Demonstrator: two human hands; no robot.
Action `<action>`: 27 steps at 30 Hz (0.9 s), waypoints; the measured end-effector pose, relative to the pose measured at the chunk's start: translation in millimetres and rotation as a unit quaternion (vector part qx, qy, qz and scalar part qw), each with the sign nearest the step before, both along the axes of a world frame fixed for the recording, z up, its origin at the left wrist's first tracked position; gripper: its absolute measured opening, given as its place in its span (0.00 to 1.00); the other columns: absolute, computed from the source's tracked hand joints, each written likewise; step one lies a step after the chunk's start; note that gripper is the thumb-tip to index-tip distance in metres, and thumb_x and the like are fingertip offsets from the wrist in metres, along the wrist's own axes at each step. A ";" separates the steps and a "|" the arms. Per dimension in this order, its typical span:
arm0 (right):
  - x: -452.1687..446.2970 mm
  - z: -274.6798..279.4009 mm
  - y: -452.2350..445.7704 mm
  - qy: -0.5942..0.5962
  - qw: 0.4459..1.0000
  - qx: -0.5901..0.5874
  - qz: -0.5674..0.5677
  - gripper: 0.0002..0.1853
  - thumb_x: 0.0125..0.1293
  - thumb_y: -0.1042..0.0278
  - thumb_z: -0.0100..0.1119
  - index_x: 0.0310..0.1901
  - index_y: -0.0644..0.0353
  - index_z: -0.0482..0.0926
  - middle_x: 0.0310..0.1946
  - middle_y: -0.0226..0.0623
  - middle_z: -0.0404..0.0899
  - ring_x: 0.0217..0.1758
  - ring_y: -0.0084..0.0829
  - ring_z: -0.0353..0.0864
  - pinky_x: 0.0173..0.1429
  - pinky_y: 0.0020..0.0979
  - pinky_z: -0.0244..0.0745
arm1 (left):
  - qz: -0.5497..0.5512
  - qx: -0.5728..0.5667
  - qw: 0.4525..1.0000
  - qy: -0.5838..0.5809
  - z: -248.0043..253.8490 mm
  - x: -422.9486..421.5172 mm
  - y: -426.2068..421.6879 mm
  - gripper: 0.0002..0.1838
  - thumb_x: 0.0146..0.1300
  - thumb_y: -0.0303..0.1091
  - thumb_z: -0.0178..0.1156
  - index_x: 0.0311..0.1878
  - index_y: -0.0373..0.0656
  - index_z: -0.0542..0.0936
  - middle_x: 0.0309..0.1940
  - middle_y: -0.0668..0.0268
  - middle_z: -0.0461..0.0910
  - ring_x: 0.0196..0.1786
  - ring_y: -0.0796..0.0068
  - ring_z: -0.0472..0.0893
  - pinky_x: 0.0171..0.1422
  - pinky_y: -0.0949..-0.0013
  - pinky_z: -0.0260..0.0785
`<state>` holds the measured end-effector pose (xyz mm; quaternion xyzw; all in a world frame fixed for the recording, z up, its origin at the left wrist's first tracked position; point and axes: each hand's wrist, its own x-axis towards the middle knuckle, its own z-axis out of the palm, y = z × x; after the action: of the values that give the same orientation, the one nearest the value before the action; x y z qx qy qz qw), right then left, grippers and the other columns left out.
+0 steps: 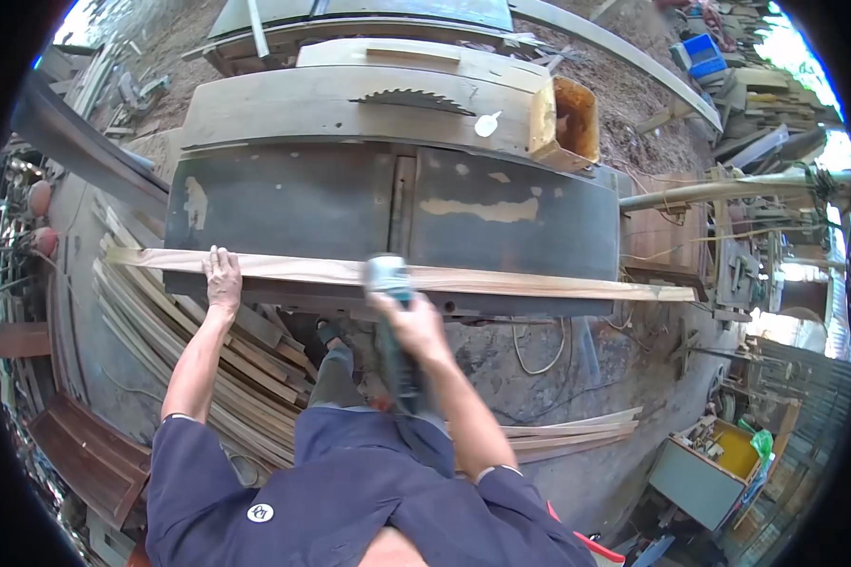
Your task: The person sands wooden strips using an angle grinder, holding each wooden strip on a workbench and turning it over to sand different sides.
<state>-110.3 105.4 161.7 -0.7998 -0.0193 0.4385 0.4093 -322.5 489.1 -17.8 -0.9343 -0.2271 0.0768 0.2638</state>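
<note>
A long pale wooden strip (520, 282) lies along the near side of the dark metal machine table (288, 213), both its ends reaching past the table. My left hand (222, 276) holds the strip down near its left end, fingers laid over the wood. Near the strip's middle, my right hand (411, 326) is closed around a power sander (389, 274) with a pale front end and a teal-dark body. That front end is on the strip. Motion blurs the tool and hand, so its exact type and underside are unclear.
Behind the table, a toothed saw blade (416, 99) sticks up through a wooden top (284, 104), beside a yellowed open container (565, 123). Long wooden strips (246, 416) lie on the floor at left, more strips (577, 430) at right. A cabinet (704, 477) stands lower right.
</note>
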 end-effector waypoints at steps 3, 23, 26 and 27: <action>-35.2 -25.6 74.4 0.018 0.999 0.027 0.044 0.50 0.57 0.26 0.66 0.64 0.67 0.75 0.56 0.56 0.83 0.61 0.47 0.84 0.66 0.42 0.76 | -0.019 0.007 1.000 -0.002 3.2 0.2 1.2 0.18 0.70 0.31 0.54 0.60 0.33 0.73 0.60 0.53 0.73 0.72 0.51 0.73 0.73 0.46 0.70; 153.9 -79.9 -349.7 -0.123 0.908 0.045 -0.398 0.35 0.69 0.32 0.61 0.49 0.65 0.85 0.30 0.35 0.84 0.28 0.29 0.84 0.33 0.30 0.80 | 0.070 -0.292 0.941 0.153 16.4 -7.9 59.6 0.36 0.52 0.16 0.63 0.66 0.24 0.65 0.71 0.34 0.62 0.76 0.29 0.59 0.84 0.45 0.50; 186.5 -89.9 -380.0 -0.089 0.873 0.062 -0.476 0.36 0.69 0.29 0.58 0.43 0.64 0.86 0.25 0.35 0.82 0.25 0.30 0.83 0.32 0.32 0.80 | 0.107 -0.368 0.923 0.022 50.1 0.6 44.4 0.30 0.63 0.22 0.64 0.68 0.32 0.67 0.72 0.35 0.60 0.72 0.33 0.68 0.76 0.52 0.66; 186.9 -90.8 -380.4 -0.087 0.880 0.078 -0.461 0.37 0.68 0.27 0.58 0.42 0.63 0.86 0.25 0.35 0.81 0.25 0.30 0.83 0.31 0.33 0.80 | 0.091 -0.364 0.927 0.021 47.6 -3.7 49.4 0.30 0.65 0.25 0.65 0.69 0.33 0.67 0.73 0.36 0.60 0.71 0.33 0.68 0.75 0.51 0.66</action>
<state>76.6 -275.1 71.0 -0.7190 0.2818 0.1265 0.6226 -326.2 538.6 29.8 -0.9397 -0.2615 0.1975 -0.0983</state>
